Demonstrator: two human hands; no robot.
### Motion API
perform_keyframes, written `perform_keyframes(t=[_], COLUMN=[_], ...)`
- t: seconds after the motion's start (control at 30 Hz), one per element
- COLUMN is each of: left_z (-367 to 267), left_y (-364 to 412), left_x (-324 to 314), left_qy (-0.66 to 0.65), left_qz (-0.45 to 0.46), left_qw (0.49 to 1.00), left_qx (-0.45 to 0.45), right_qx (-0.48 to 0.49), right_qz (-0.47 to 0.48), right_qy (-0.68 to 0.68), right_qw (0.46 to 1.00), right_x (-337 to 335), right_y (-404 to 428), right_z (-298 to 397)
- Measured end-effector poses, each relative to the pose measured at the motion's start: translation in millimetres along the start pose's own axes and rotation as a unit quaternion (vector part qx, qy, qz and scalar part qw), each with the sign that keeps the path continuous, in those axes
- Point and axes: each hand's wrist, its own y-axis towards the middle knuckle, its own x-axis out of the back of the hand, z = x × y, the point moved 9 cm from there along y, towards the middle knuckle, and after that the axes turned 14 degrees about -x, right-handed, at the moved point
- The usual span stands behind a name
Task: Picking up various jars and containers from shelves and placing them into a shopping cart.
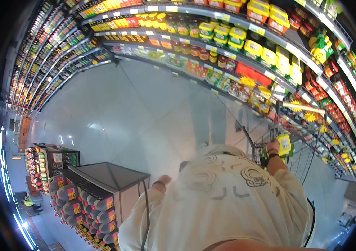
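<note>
My right hand [273,146] is out to the right, with a dark band on its wrist. It grips a plastic tub with a yellow lid [284,143], whose top bears a printed label. The tub is over or within a wire shopping cart [302,157]; its exact height there is unclear. A green package [263,156] shows beside my right wrist, partly hidden. My left hand [165,179] hangs low beside my pale printed sweatshirt [222,188], also banded at the wrist. Nothing shows in it, and its fingers are too blurred to make out.
Shelves [237,18] of tubs, jars and packets curve along the front and right. Another long shelf run [58,53] stands at the far left. Near my left side is a display stand [112,175] with large jugs [71,193]. Grey floor tiles [127,103] lie ahead.
</note>
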Motion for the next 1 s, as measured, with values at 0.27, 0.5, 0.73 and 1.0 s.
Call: perform_keyframes(t=[0.27,0.5,0.73,1.0], left_z=[-19,-10,75,79], left_y=[26,23,14,65], left_x=[103,117,28,102], left_qy=[-0.253,-0.176,-0.175,-0.122], left_qz=[-0.162,-0.091,0.016,0.028], left_qw=[0.947,0.978,0.981,0.992], left_qx=[0.114,0.072,0.087,0.006], right_qx=[-0.072,-0.046,0.028,-0.06], right_qz=[0.055,0.164,0.118,0.19], right_qy=[-0.008,0.076,-0.032,-0.058], right_qw=[0.996,0.982,0.992,0.978], right_x=[-46,-63,-42,-43], right_y=[42,16,-36,-111], right_z=[-20,-37,-28,-45])
